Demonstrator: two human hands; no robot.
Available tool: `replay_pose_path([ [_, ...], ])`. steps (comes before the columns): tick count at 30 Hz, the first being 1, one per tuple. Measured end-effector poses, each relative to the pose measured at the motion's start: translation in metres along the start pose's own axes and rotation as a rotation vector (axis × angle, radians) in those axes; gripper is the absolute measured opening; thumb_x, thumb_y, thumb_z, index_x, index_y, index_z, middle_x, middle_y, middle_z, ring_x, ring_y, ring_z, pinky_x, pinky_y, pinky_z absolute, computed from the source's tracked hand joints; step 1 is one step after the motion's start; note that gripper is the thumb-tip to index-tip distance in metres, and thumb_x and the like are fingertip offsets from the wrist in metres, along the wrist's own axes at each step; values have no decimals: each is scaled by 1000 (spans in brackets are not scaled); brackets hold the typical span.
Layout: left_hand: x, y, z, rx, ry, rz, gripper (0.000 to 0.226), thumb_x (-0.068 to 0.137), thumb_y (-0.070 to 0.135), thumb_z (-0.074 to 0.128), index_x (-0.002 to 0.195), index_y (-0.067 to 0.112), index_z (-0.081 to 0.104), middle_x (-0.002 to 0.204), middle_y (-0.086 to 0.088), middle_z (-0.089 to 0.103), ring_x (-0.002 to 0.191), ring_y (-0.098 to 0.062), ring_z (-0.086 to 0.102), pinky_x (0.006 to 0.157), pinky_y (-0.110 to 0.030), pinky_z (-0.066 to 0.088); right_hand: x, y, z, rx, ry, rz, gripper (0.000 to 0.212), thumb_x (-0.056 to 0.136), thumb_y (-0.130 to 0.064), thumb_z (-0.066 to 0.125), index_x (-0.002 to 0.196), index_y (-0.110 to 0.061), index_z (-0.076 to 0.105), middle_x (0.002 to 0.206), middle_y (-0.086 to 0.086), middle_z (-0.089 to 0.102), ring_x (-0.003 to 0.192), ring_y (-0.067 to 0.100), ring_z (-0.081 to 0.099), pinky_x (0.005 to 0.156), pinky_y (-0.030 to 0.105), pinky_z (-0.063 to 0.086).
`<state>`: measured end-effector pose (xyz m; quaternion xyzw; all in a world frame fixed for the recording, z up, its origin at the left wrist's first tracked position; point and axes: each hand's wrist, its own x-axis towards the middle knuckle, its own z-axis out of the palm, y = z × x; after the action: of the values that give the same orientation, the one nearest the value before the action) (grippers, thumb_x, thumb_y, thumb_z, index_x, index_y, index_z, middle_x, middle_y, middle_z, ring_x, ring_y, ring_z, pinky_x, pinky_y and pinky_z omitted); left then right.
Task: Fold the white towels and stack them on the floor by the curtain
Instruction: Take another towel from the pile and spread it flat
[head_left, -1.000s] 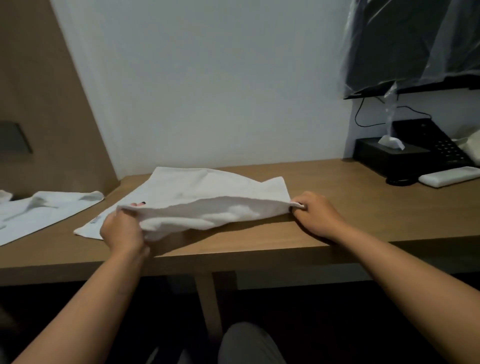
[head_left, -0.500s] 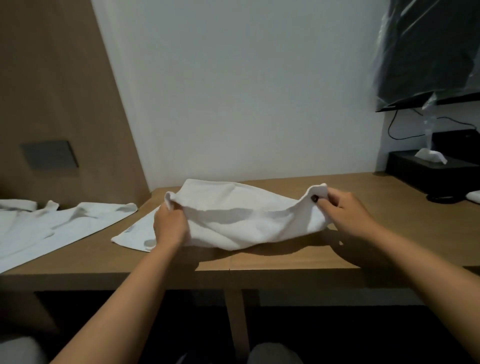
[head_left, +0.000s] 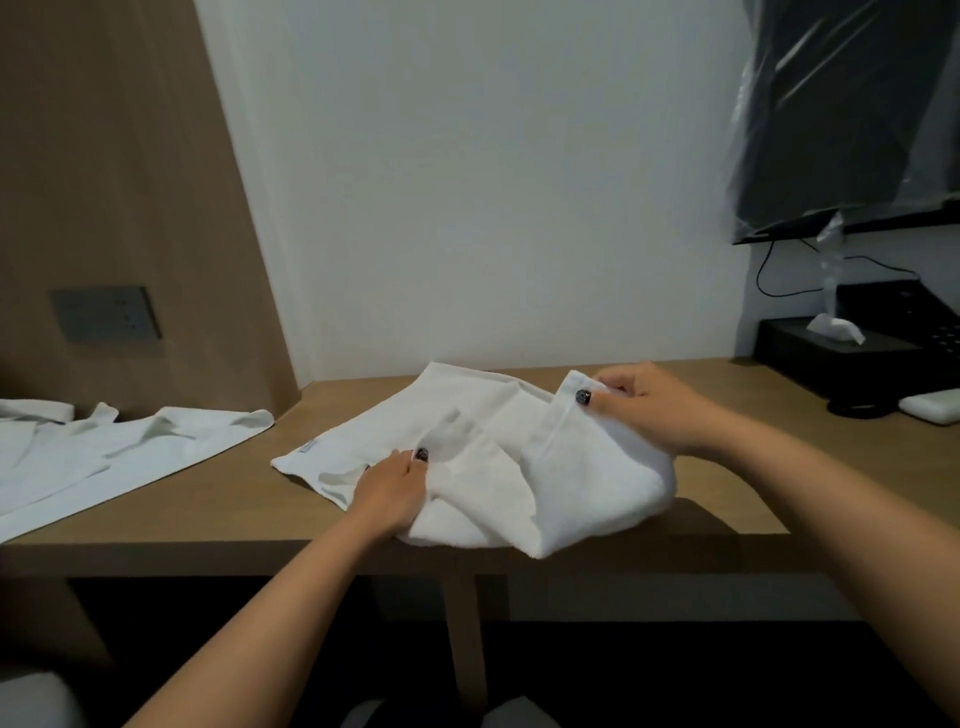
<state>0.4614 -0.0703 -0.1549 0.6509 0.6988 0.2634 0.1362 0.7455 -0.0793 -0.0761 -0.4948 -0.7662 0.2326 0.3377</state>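
While right hand (head_left: 649, 410) pinches corner of white towel (head_left: 519, 467), thumb on top, left hand (head_left: 392, 493) grips bunched near edge of same towel. Towel half-folded, lumpy, lying on wooden desk (head_left: 208, 499) at front edge, far part flat. Second white towel (head_left: 104, 457) spread out at left, well apart. Black tissue box (head_left: 826, 353) at far right against wall, under plastic-wrapped TV (head_left: 852, 114).

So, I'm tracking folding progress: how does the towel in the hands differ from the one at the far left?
The held towel is bunched and partly doubled over; the left towel lies spread out. The left hand and right hand grip the first; nothing touches the second. Both are white and lie on the desk.
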Motion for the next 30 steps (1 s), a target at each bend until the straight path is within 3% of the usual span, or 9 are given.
replay_pose_path([
  [4,-16,-2,-3,-106,-63,85,39,106,33,30,105,12,63,116,-4,64,104,-24,55,86,-32,37,0,-7,-8,6,18,3,33,96,-30,57,93,2,66,84,20,66,70,16,56,64,30,39],
  [8,-23,-13,-13,-430,-104,32,35,102,33,41,97,13,70,99,5,71,97,-14,64,82,-28,48,4,-12,-12,-36,-7,11,33,95,-30,59,86,1,65,72,2,59,64,13,52,62,29,38],
  [10,-18,-22,-23,-625,-100,-124,28,100,29,46,103,13,69,97,-4,74,96,-21,68,84,-36,51,12,-12,-15,-89,-4,18,38,95,-30,58,85,7,59,71,3,53,64,14,47,62,29,34],
  [12,-11,-30,-36,-723,-100,-225,33,92,37,52,109,14,68,100,-9,75,99,-30,69,95,-53,50,23,-9,-18,-107,16,44,40,95,-30,57,84,8,56,72,5,50,65,16,45,62,30,32],
  [14,-6,-30,-47,-672,-80,-196,33,94,36,51,107,12,70,99,-11,75,99,-33,69,97,-55,48,34,-8,-20,-75,29,62,37,95,-29,56,76,3,54,70,4,49,63,16,45,60,30,31],
  [18,-1,-23,-52,-547,137,-160,35,101,30,42,97,7,68,94,-13,71,95,-33,66,88,-48,50,64,-1,-6,-145,66,83,31,96,-24,53,68,-13,43,65,1,40,61,17,37,56,31,25],
  [22,7,-20,-41,-456,236,-155,32,93,35,40,84,17,65,88,-5,69,93,-31,62,88,-46,50,78,27,33,-152,-120,139,32,98,-21,50,68,-14,42,66,0,39,60,14,36,54,28,27],
  [25,13,-21,-27,-360,234,-186,34,87,38,36,81,16,61,87,-6,65,93,-33,57,87,-42,47,74,52,50,-373,-184,171,37,100,-23,45,65,-18,34,66,-5,39,65,16,40,54,28,29],
  [30,11,-20,-10,-259,298,-186,17,92,16,42,85,12,57,80,3,55,87,-24,51,75,-36,38,44,48,39,-671,-188,145,36,101,-30,36,67,-18,34,68,-3,42,69,21,42,51,27,26],
])
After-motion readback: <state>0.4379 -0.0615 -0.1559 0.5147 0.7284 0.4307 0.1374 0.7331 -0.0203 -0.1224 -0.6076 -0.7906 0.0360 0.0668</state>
